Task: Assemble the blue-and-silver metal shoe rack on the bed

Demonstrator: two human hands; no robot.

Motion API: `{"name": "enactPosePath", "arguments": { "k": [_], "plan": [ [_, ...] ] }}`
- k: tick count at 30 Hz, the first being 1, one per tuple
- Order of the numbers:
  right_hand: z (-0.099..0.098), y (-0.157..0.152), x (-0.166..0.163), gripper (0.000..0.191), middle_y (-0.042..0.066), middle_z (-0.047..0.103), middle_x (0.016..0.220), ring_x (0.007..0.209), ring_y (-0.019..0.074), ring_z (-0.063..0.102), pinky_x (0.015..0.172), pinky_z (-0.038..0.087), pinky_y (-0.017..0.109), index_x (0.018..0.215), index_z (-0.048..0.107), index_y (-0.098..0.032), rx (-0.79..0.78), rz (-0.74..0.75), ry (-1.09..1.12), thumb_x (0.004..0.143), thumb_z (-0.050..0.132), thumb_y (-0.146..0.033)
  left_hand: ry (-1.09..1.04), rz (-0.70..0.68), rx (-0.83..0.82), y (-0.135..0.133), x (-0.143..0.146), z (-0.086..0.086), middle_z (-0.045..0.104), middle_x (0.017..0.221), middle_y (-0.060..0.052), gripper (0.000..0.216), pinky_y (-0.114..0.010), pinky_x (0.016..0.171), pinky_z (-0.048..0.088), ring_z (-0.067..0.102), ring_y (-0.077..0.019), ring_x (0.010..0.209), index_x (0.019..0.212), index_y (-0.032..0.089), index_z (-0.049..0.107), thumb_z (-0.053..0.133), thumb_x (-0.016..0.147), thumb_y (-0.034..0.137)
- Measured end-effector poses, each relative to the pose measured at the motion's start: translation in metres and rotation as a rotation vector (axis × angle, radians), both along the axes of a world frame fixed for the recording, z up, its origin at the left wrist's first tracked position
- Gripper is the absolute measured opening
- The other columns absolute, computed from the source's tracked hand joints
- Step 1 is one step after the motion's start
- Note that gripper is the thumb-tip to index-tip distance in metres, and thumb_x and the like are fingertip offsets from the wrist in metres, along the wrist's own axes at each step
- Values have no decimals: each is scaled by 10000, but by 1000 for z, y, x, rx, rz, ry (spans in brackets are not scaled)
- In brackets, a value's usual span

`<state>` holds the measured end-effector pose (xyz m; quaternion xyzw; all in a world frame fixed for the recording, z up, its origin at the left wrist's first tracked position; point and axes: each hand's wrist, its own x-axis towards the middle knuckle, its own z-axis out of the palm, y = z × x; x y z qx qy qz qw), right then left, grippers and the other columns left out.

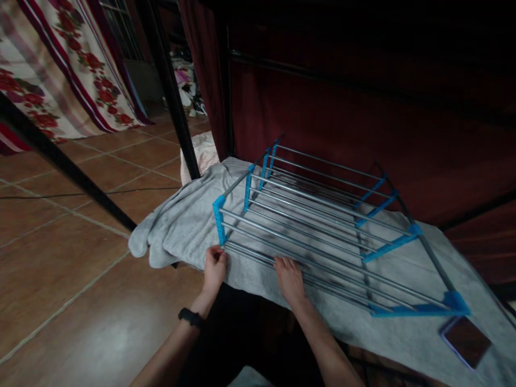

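Note:
A shoe rack point(310, 236) of thin grey metal tubes and blue plastic connectors lies on a grey blanket. My left hand point(215, 266) is at its near left lower corner, thumb and fingers closed at the tube end just below the blue connector point(220, 223). Farther right, my right hand point(289, 277) has its fingers curled over the near lower tubes; the fingertips are partly hidden. A long blue connector point(423, 309) joins the tubes at the near right end.
A phone point(465, 341) lies on the grey blanket point(177, 209) at the lower right. Dark metal posts point(169, 80) rise at the left, and a dark red curtain point(322, 118) hangs behind the rack. Tiled floor point(80, 242) stretches left, with a thin cable point(121, 192) and a floral curtain point(76, 64).

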<state>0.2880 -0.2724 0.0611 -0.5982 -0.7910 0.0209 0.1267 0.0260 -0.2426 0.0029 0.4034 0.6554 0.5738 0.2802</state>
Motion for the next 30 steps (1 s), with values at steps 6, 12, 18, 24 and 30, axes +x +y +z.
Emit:
{"name": "enactPosePath", "arguments": {
  "k": [6,12,18,24,30],
  "plan": [
    [20,-3,6,305,75,720,1129,1051,203,659,936,474,325,1259,623,-253,48,56,-41,1022,433,-220,173,31,113,18,-3,16,558,1305,-146,566,-487,1051,453,557,-281,1194,1308,213,505,662,769,286],
    [26,-4,5,313,67,735,1125,1018,202,685,904,486,324,1254,631,-262,55,29,-49,1011,449,-189,96,-28,144,43,-1,33,659,1224,-117,362,-457,1066,442,607,-265,1144,1189,197,593,563,843,298],
    [28,-2,5,314,65,743,1135,1006,195,695,898,489,312,1244,638,-251,51,45,-35,1018,430,-186,107,-34,121,48,-2,35,715,1000,-94,244,-437,937,495,653,-269,969,1020,188,643,527,831,291],
    [28,0,5,314,67,742,1160,1014,190,694,882,497,309,1241,644,-255,37,59,-46,1021,427,-198,127,-23,95,44,0,39,703,883,-78,217,-407,848,505,651,-263,872,927,193,641,544,830,361],
    [26,-1,5,318,79,740,1162,1009,201,690,912,486,340,1264,631,-236,50,66,-62,1035,410,-227,157,-24,75,41,-2,46,691,804,-64,233,-395,791,510,627,-248,781,860,204,636,544,810,412]
  ]
}}
